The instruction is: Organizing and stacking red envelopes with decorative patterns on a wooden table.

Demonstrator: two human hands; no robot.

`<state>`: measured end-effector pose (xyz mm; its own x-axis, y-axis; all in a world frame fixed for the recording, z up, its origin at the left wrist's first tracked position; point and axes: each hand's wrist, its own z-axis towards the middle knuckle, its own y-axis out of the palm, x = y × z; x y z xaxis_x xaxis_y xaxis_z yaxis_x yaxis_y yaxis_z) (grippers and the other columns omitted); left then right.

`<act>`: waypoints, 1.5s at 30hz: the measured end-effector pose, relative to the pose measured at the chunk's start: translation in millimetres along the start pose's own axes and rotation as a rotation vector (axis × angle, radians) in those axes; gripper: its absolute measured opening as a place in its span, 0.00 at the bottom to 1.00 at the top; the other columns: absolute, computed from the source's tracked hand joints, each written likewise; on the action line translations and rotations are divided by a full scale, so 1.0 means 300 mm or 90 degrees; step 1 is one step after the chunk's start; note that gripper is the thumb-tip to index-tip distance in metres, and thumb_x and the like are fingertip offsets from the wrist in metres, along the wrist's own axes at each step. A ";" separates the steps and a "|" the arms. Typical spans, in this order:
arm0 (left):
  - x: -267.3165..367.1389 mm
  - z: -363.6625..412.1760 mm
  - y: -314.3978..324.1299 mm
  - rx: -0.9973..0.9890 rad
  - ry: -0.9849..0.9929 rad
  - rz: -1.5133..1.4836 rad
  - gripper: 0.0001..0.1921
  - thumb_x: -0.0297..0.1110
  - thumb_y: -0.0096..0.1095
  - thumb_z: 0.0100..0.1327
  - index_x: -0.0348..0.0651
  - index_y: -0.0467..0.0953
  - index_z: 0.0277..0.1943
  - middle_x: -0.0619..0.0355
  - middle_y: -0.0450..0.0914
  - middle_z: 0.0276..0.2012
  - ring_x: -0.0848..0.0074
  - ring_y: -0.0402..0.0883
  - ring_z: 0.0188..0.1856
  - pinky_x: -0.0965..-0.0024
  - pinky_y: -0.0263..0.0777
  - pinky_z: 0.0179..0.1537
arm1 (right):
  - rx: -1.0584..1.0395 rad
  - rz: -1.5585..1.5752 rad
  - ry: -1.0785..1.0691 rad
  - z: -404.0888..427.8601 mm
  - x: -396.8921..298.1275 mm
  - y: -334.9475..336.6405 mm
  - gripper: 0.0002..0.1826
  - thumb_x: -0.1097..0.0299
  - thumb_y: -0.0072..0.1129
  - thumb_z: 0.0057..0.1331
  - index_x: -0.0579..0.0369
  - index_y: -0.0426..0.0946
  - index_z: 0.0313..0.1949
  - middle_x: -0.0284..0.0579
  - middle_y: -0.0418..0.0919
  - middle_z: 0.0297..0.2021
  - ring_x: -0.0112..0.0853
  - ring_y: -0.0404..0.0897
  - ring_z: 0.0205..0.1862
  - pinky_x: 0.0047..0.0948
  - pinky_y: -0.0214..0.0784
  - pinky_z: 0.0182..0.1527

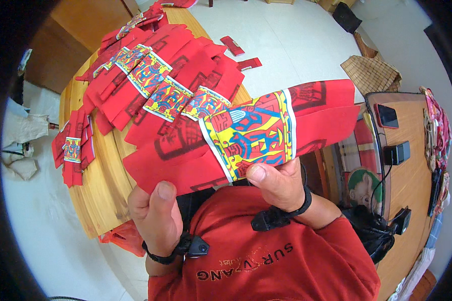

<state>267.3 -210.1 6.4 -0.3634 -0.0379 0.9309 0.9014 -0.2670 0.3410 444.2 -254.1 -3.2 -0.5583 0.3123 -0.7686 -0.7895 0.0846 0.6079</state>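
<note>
A folded red paper bundle (180, 146) with black prints is held up in front of my chest. Around it runs a printed paper band (252, 135) in yellow, blue and red with white edges. My left hand (154, 216) pinches the bundle's near left corner, thumb on top. My right hand (280, 184) grips it from below, its thumb pressing on the band's lower edge. The fingers under the paper are hidden. Beyond the bundle, a heap of similar red paper bundles (196, 56) overlaps across the wooden table (105, 195), several with the same kind of band.
Smaller banded red papers (72, 150) lie at the table's left edge. Two red pieces (232, 46) are on the pale floor (286, 41). A red plastic bag (124, 237) hangs below the table. To my right, a wooden surface (406, 180) holds a phone (387, 116) and a dark box-shaped device (397, 153).
</note>
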 end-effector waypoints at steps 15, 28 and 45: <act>-0.002 0.033 0.016 -0.006 0.010 0.031 0.19 0.34 0.67 0.51 0.30 0.75 0.43 0.51 0.75 0.45 0.74 0.74 0.45 0.71 0.68 0.45 | -0.010 -0.011 0.026 -0.010 0.001 -0.014 0.20 0.75 0.59 0.58 0.64 0.68 0.50 0.43 0.76 0.45 0.26 0.75 0.47 0.28 0.67 0.51; -0.032 0.024 0.034 -0.006 -0.021 -0.029 0.16 0.30 0.61 0.55 0.30 0.75 0.44 0.55 0.77 0.39 0.74 0.75 0.42 0.69 0.67 0.48 | 0.012 -0.006 0.078 0.017 -0.028 -0.003 0.17 0.69 0.59 0.60 0.61 0.72 0.47 0.39 0.78 0.41 0.21 0.76 0.39 0.19 0.69 0.38; -0.006 0.041 -0.029 -0.162 -0.069 0.118 0.12 0.28 0.57 0.61 0.33 0.75 0.46 0.56 0.74 0.45 0.78 0.73 0.45 0.74 0.68 0.45 | 0.097 0.016 0.091 0.044 0.054 -0.022 0.25 0.66 0.57 0.59 0.61 0.63 0.54 0.44 0.73 0.46 0.33 0.74 0.49 0.39 0.65 0.54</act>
<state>263.2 -196.0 3.3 -0.1601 -0.0095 0.9871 0.8568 -0.4979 0.1341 443.7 -237.2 -17.0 -0.6163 0.1797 -0.7668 -0.7333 0.2243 0.6419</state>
